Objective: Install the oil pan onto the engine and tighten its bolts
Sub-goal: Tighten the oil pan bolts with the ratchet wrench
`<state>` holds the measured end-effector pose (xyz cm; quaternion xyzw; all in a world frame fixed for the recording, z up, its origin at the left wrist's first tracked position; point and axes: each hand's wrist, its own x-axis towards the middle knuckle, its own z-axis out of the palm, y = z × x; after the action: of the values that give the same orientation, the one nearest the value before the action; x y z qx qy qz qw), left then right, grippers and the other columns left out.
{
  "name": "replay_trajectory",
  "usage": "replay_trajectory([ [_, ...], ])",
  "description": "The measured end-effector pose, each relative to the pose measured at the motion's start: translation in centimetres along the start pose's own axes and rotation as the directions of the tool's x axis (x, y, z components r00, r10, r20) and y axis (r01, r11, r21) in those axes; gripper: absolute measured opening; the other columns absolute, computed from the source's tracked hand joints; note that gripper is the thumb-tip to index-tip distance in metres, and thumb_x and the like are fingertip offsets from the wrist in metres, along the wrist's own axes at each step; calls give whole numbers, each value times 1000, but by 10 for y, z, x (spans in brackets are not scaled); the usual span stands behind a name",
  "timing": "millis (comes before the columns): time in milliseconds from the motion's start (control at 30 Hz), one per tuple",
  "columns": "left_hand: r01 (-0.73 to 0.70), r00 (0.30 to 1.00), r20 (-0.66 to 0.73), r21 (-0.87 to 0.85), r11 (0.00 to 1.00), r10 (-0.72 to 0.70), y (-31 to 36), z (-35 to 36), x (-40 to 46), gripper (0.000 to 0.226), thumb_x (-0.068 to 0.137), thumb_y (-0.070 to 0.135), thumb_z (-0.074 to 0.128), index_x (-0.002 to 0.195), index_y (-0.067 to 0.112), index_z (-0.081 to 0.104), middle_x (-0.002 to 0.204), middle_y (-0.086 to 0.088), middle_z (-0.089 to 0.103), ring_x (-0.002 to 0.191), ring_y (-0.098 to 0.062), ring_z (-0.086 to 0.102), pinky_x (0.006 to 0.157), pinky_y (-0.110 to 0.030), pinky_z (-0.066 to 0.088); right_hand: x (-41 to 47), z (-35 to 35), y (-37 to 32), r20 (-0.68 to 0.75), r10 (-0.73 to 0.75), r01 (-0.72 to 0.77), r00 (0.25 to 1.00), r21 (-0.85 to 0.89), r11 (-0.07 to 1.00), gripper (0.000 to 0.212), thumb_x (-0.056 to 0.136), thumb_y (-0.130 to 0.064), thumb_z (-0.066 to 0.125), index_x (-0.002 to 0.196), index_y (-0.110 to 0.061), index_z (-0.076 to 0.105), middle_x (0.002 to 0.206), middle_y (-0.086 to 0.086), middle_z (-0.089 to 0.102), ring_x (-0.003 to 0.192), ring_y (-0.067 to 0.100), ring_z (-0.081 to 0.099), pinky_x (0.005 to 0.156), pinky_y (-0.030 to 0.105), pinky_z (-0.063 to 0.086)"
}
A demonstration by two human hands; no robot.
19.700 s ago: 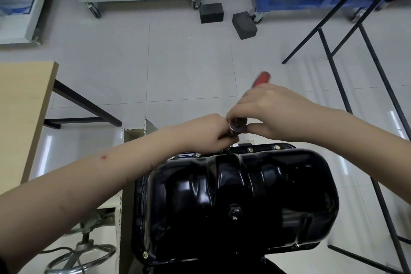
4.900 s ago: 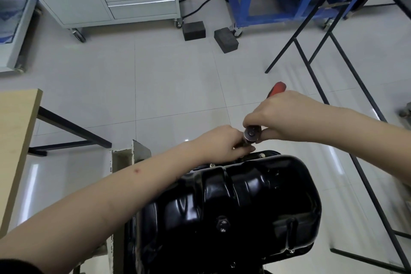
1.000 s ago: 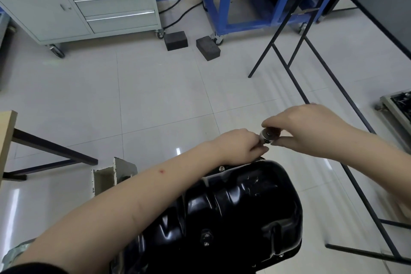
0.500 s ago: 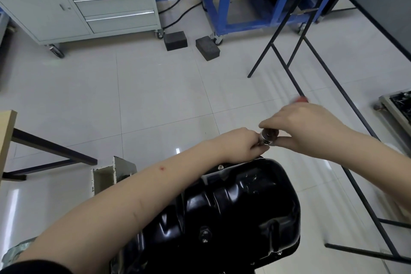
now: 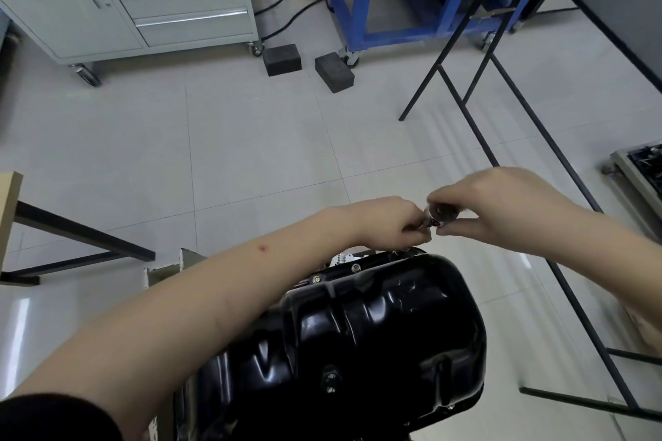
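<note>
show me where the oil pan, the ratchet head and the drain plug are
oil pan (image 5: 376, 326): head view, glossy ribbed top.
ratchet head (image 5: 441, 214): head view, round metal end between the hands.
drain plug (image 5: 331, 382): head view, bolt head.

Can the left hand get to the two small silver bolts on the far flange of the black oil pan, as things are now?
Probably yes. The two small silver bolts sit uncovered on the black oil pan, just below the left hand. But that hand grips the ratchet head together with the right hand.
</note>
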<state>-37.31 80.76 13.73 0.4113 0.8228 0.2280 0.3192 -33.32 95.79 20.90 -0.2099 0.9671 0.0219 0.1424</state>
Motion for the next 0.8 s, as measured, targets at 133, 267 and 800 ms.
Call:
replay_trajectory([
  [133, 28, 997, -67, -58, 998, -32, -4, -3, 0, 40, 95, 26, 49, 58, 16, 39, 50, 4, 39, 49, -12, 35, 47, -17, 29, -1, 7, -6, -22, 165, -166, 986, -39, 985, 39, 79, -66, 39, 82, -27, 45, 70, -7, 52, 65, 17, 46, 45, 22, 24],
  [267, 20, 999, -36, 7, 1000, -20, -1, -5, 4, 32, 96, 26, 48, 69, 8, 48, 54, -1, 43, 52, -17, 37, 52, -28, 24, 1, 5, 2, -65, 85, -81, 994, 55, 995, 20, 88, -45, 48, 97, -30, 56, 84, -11, 61, 78, 15, 52, 58, 27, 40],
  [800, -8, 999, -34, 35, 999, 9, -4, -11, 5, 31, 95, 24, 49, 71, 4, 53, 53, 0, 39, 50, -14, 34, 51, -28, 22, 4, 4, 3, -80, 29, -10, 996, 225, 974, 14, 85, -29, 61, 97, -22, 62, 78, -17, 58, 83, 15, 58, 69, 34, 46],
])
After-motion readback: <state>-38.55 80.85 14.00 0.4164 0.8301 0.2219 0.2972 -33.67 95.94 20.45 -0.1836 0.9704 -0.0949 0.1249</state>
